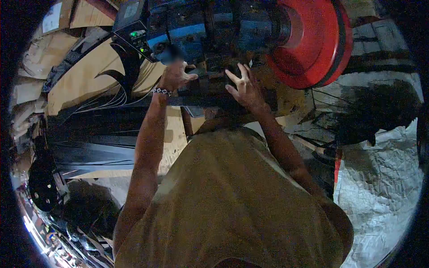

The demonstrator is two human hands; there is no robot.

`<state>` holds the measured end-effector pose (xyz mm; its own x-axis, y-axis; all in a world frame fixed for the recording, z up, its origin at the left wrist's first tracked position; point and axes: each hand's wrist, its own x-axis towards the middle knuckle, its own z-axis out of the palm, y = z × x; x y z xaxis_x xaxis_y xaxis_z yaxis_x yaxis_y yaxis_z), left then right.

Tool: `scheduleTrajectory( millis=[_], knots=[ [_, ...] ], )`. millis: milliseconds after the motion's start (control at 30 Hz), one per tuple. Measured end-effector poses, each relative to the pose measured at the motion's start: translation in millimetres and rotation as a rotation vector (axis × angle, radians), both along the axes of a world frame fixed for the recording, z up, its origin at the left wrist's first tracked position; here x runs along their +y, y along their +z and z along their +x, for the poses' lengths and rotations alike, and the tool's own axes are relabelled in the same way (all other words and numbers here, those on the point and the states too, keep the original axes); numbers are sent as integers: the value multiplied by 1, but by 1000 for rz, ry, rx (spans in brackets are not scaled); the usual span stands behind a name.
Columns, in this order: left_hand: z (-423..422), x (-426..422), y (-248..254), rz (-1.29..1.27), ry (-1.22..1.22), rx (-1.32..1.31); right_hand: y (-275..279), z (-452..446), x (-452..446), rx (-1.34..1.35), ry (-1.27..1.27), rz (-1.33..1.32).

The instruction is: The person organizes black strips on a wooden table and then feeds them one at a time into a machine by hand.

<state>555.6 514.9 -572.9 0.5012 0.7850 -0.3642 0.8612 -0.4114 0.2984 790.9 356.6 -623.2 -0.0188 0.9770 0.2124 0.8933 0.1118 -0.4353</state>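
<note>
A blue machine point(187, 31) with a cylindrical body runs across the top of the head view. Its right end carries a large red disc point(308, 44) with a dark rim. My left hand point(178, 77), below a patterned bracelet, is at the machine's front left, thumb and a finger apart; a blurred patch covers its upper part. To its right, my right hand point(244, 85) spreads its fingers over the dark front ledge of the machine. Nothing shows in either hand. Whether the fingertips touch the machine I cannot tell.
A control box point(134, 35) with green lights is at the machine's left end. Long dark strips point(98, 149) lie at left, near a wooden board point(73, 91) and thin wires point(114, 100). A crumpled silvery sheet point(380, 192) covers the lower right.
</note>
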Motion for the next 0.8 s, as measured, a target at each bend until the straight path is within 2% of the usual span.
scheduleTrajectory(
  millis=[133,233,267,367,467,567,600,700,767,800],
  knots=[
    [1,0,3,2,-14,2,46,12,-10,241,-69,-219],
    [0,-1,-2,31,-26,-4,10,52,-11,410,29,-34],
    [0,-2,3,4,-23,-33,42,47,-14,546,-115,-169],
    [1,-7,7,7,-5,-52,47,64,-12,780,-255,-230],
    [1,-7,14,-6,-6,-52,46,62,2,779,-357,-204],
    [4,-2,1,-2,-21,25,46,51,16,496,-558,-433],
    [3,3,-7,10,-18,65,44,54,16,510,-515,-383],
    [-4,-10,-5,120,-41,-190,47,52,-2,636,-407,-293],
    [-5,-10,-6,93,-18,-201,70,33,-9,834,-354,-292],
    [-6,-10,-7,81,-7,-206,75,30,-13,719,-318,-388]
  ],
)
